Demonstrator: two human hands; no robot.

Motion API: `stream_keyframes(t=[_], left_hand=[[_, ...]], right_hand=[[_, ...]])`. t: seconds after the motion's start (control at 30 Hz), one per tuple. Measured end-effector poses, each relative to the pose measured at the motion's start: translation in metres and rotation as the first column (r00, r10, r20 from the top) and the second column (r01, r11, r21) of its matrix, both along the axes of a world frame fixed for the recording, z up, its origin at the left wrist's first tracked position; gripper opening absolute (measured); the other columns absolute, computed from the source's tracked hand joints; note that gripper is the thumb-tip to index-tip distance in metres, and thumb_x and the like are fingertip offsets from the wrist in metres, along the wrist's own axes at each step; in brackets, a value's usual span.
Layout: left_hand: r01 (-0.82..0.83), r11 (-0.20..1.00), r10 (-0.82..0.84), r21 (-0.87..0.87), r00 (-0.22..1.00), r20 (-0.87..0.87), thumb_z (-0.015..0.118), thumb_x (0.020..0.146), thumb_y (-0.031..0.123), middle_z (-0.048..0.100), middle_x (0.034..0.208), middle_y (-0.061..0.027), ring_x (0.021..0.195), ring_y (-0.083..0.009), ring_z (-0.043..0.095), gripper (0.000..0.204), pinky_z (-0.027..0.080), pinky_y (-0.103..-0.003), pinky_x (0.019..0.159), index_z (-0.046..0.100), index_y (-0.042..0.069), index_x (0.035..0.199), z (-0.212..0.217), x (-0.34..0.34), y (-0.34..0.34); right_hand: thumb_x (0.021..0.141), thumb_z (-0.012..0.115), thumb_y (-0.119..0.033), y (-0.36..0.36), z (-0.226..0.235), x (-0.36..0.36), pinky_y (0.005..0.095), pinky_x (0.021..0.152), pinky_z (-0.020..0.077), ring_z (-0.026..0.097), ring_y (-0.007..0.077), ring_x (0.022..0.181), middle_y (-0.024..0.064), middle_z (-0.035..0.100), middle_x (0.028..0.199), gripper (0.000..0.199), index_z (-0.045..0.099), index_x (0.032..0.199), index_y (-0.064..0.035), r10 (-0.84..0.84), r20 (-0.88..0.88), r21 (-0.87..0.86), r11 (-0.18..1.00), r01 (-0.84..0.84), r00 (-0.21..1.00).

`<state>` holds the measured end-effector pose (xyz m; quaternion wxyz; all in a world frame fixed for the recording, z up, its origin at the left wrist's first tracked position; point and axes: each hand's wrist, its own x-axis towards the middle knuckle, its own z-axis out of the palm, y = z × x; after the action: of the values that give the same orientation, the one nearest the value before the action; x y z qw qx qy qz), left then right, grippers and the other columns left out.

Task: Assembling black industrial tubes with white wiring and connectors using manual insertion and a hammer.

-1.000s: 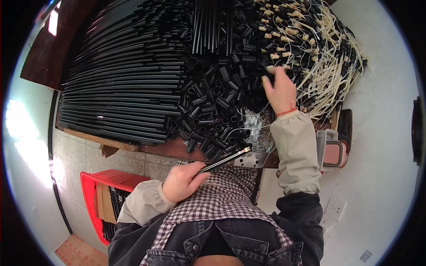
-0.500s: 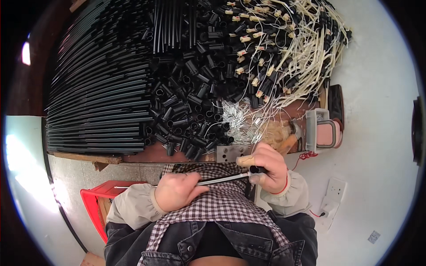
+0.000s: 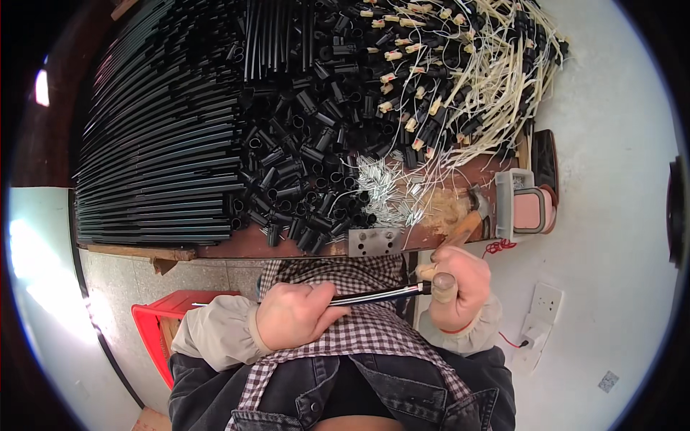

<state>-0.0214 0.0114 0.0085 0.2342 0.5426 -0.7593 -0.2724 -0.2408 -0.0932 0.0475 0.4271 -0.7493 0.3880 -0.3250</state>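
black rod (image 3: 374,295) | long axis left-right, right end slightly up | left hand (image 3: 291,316) fisted round it | right hand (image 3: 454,284) pinching its tip

Left hand (image 3: 293,316) fisted, right hand (image 3: 454,284) fisted, both held near the lap
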Motion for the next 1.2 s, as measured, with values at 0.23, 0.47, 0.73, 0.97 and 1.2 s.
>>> stream_keyframes(t=[0.23, 0.47, 0.73, 0.97, 1.2], left_hand=[[-0.08, 0.989, 0.101, -0.127, 0.981, 0.168, 0.063, 0.084, 0.029, 0.053, 0.051, -0.0048, 0.041, -0.0241, 0.05, 0.027, 0.042, -0.032, 0.041, 0.051, 0.007, 0.074, -0.02, -0.001, -0.002], [-0.109, 0.984, 0.109, 0.14, 0.994, 0.009, 0.06, 0.083, 0.023, 0.058, 0.06, -0.0094, 0.046, -0.0313, 0.052, 0.02, 0.043, -0.036, 0.046, 0.054, 0.005, 0.079, -0.049, 0.011, -0.001], [-0.153, 0.978, 0.155, 0.142, 0.988, -0.003, 0.058, 0.082, 0.015, 0.061, 0.066, -0.0099, 0.053, -0.0322, 0.055, 0.01, 0.044, -0.036, 0.051, 0.058, 0.005, 0.081, -0.04, 0.011, 0.001], [-0.231, 0.97, 0.238, -0.072, 0.963, 0.128, 0.061, 0.083, 0.021, 0.059, 0.065, -0.0066, 0.052, -0.0272, 0.055, 0.012, 0.043, -0.033, 0.048, 0.056, 0.01, 0.082, -0.022, 0.008, -0.001], [-0.202, 0.977, 0.212, -0.065, 0.933, 0.291, 0.062, 0.082, 0.023, 0.056, 0.064, -0.0042, 0.046, -0.0245, 0.053, 0.015, 0.041, -0.033, 0.043, 0.053, 0.011, 0.079, -0.031, 0.0, -0.015]], right_hand=[[0.091, 0.052, -0.025, 0.011, -0.029, 0.02, 0.0259, 0.051, 0.0371, 0.043, 0.0153, 0.05, 0.0065, 0.056, 0.063, 0.031, 0.06, 0.074, -0.0003, 0.051, -0.198, 0.039, 0.998, -0.045, 0.979], [0.083, 0.061, -0.028, -0.009, -0.058, 0.001, 0.0302, 0.063, 0.0446, 0.054, 0.0219, 0.071, 0.0062, 0.06, 0.087, 0.027, 0.059, 0.099, -0.0066, 0.002, -0.223, 0.09, 0.996, 0.019, 0.975], [0.076, 0.063, -0.008, -0.014, -0.103, -0.008, 0.0326, 0.077, 0.0458, 0.055, 0.026, 0.09, 0.0102, 0.057, 0.106, 0.037, 0.059, 0.112, -0.006, -0.344, -0.629, -0.444, 0.895, 0.041, 0.697], [0.073, 0.065, -0.003, -0.04, -0.099, -0.004, 0.0297, 0.077, 0.0459, 0.057, 0.0226, 0.085, 0.0056, 0.061, 0.1, 0.032, 0.063, 0.104, -0.007, -0.154, -0.383, -0.396, 0.918, -0.012, 0.911], [0.072, 0.067, -0.002, -0.043, -0.087, -0.013, 0.0279, 0.074, 0.0461, 0.058, 0.021, 0.081, 0.0049, 0.062, 0.097, 0.022, 0.064, 0.094, -0.0048, -0.152, -0.35, -0.501, 0.864, -0.048, 0.925]])
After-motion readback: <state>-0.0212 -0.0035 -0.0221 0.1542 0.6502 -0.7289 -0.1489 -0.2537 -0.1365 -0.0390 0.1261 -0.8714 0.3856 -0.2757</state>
